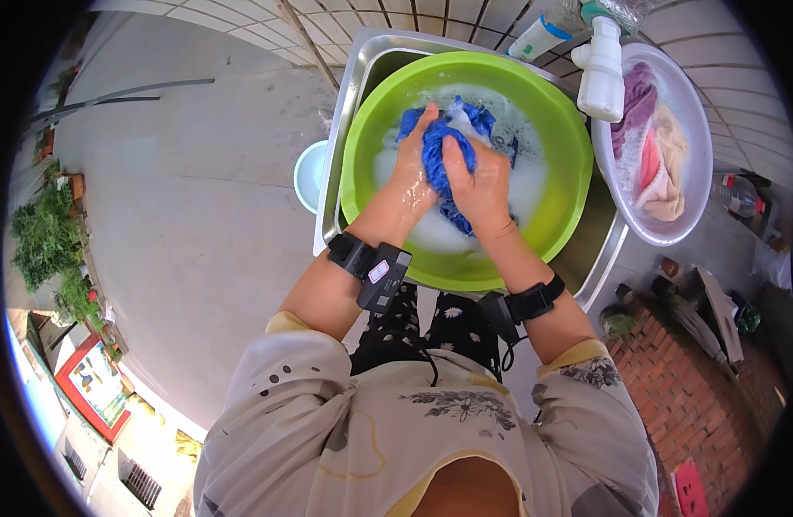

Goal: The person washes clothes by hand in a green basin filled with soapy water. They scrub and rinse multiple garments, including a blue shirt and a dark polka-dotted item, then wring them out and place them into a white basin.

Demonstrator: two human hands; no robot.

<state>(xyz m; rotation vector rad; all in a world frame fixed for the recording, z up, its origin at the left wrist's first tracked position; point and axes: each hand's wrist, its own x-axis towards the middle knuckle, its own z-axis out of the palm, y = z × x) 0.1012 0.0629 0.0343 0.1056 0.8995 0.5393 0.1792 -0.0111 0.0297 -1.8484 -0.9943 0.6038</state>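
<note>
A wet, bunched blue cloth (pixel 445 158) is squeezed between my two hands, over the middle of a green plastic basin (pixel 568 194). My left hand (pixel 414 155) grips it from the left, with the thumb pointing up. From the right, my right hand (pixel 480 171) closes around it, its thumb pressed on the top of the bunch. Parts of the cloth hang down into white soapy water (pixel 526 194). Both wrists carry strapped black devices. The fingers under the cloth are partly hidden.
The basin sits in a stainless steel sink (pixel 597 274) against a tiled wall. At its right, under a white plastic pipe fitting (pixel 601 71), is a lavender basin (pixel 697 194) with purple, pink and cream cloths (pixel 668 174). A pale blue bowl (pixel 309 178) stands left of the sink.
</note>
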